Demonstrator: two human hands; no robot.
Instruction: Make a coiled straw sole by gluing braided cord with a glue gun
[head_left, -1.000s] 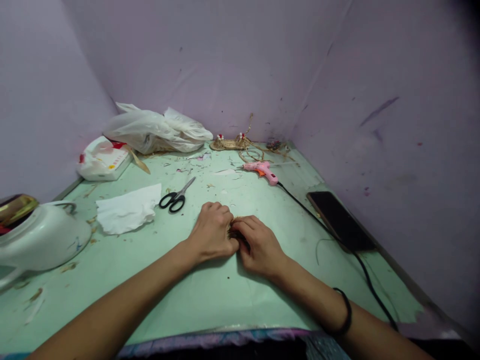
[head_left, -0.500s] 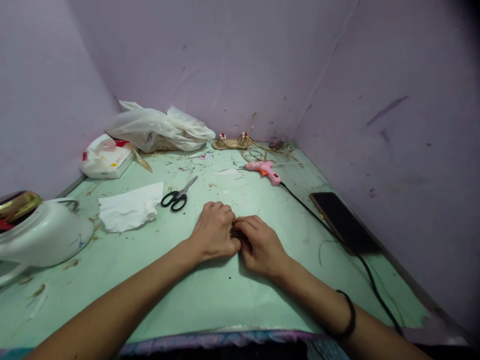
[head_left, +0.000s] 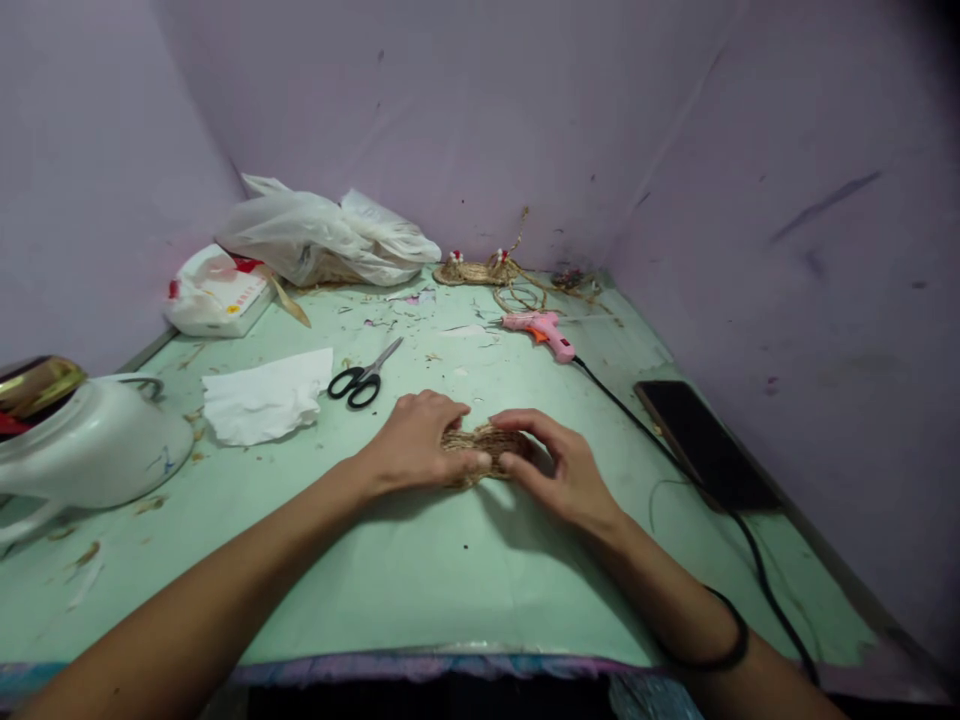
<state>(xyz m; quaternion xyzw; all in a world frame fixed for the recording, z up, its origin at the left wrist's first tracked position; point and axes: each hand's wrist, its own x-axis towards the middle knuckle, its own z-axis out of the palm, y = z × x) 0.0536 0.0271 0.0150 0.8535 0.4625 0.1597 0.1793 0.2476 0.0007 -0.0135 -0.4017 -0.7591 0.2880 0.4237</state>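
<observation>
Between my hands, above the green tabletop, is a brown piece of coiled rope (head_left: 484, 440), narrow in the middle and wider toward both ends. My left hand (head_left: 421, 440) grips its left end, thumb along the near edge and fingers behind. Around its right end curl the thumb and fingers of my right hand (head_left: 559, 462). Both ends are partly hidden by the hands. Farther back, a similar rope piece (head_left: 474, 274) bears small red and white bead clusters. A pink glue gun (head_left: 541, 330) lies beyond my right hand, and black-handled scissors (head_left: 365, 376) lie beyond my left.
A torn white paper (head_left: 266, 395) lies left of the scissors. The white pitcher-like container (head_left: 112, 440) stands at the left edge. A phone (head_left: 701, 440) and the glue gun's black cord (head_left: 622, 402) are at right. White plastic bags (head_left: 322, 235) rest against the back wall.
My hands have moved apart, and the rope piece that was mostly covered by them now shows between them. My right hand has shifted right and its fingers have spread wider. The view has tilted slightly.
</observation>
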